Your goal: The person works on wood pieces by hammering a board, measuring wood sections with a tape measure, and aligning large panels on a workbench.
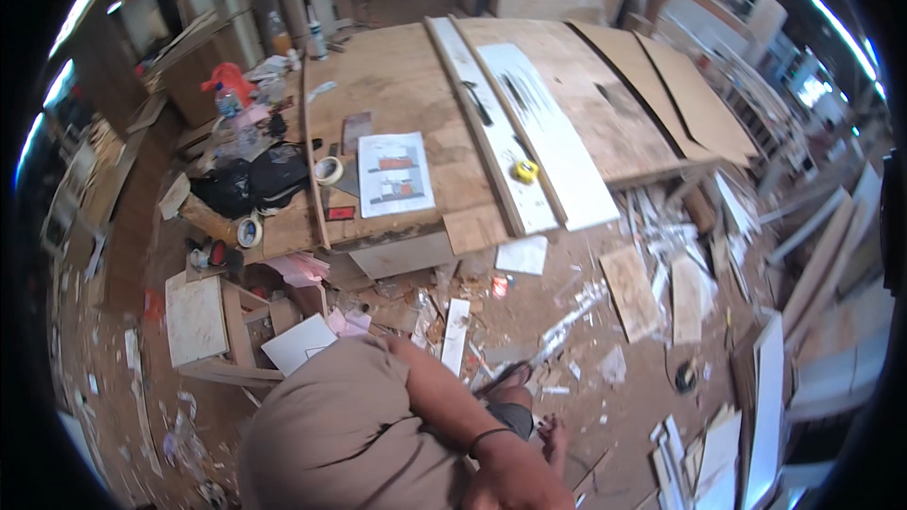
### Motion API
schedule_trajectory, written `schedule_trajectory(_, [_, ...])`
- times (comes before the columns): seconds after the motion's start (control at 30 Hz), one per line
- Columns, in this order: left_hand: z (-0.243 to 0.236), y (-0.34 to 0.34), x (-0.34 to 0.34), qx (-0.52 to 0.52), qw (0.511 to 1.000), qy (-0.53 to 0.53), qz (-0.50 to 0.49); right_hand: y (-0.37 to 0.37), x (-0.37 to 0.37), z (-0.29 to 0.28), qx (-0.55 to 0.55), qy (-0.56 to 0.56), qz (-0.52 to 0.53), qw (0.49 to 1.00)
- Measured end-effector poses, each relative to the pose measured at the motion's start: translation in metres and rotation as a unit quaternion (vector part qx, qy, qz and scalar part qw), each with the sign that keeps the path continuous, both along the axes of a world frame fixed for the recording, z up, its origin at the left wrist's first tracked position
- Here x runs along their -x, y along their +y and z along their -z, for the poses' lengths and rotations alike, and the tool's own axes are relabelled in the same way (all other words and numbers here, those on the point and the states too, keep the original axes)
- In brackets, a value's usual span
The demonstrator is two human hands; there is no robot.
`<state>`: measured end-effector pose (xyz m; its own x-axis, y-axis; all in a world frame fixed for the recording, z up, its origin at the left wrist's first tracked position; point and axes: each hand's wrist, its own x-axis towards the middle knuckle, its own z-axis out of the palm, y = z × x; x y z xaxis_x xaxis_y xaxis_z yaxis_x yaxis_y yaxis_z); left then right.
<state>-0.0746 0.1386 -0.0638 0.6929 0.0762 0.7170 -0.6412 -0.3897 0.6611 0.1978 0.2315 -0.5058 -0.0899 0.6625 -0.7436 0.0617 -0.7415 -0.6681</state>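
Observation:
My right hand [515,480] hangs low at the bottom edge, a dark band on its wrist; only its back shows and the fingers are hidden. It touches nothing I can make out and is nearest to my sandalled feet [510,387] on the littered floor. My left hand is out of view. My beige shirt [331,434] fills the lower middle. Ahead stands a plywood workbench [397,85] carrying long white boards [543,132], a yellow tape measure [525,170] and a printed sheet [395,173].
Tape rolls [328,169] and a black bag [255,179] sit at the bench's left side, with a water bottle [227,104] behind. A small wooden stand [198,316] is at my left. Offcuts [628,288] and white panels [765,416] litter the floor to the right.

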Motion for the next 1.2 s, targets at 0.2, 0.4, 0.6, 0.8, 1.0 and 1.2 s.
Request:
schedule_trajectory(0.2, [0.005,0.099,0.061,-0.054,0.976,-0.067,-0.2,0.26,0.179,-0.056,-0.049,0.121,-0.192,0.973])
schedule_trajectory(0.4, [-0.021,0.241,0.118,0.119,0.863,-0.18,-0.457,0.41,0.349,-0.091,-0.017,0.157,-0.089,0.983])
schedule_trajectory(0.6, [0.142,0.302,0.226,0.393,0.466,0.154,-0.777,0.461,0.386,-0.069,-0.153,0.248,0.075,0.954])
schedule_trajectory(0.8, [0.262,0.35,0.365,0.368,0.27,0.26,-0.851,0.581,0.326,-0.055,-0.085,0.215,0.111,0.967])
schedule_trajectory(1.0, [0.311,0.466,0.521,0.278,-0.004,0.305,-0.911,0.625,0.269,-0.074,-0.136,0.025,-0.008,0.99])
schedule_trajectory(1.2, [0.328,0.499,0.577,0.408,-0.057,0.227,-0.882,0.515,0.335,-0.089,0.017,-0.039,-0.242,0.969])
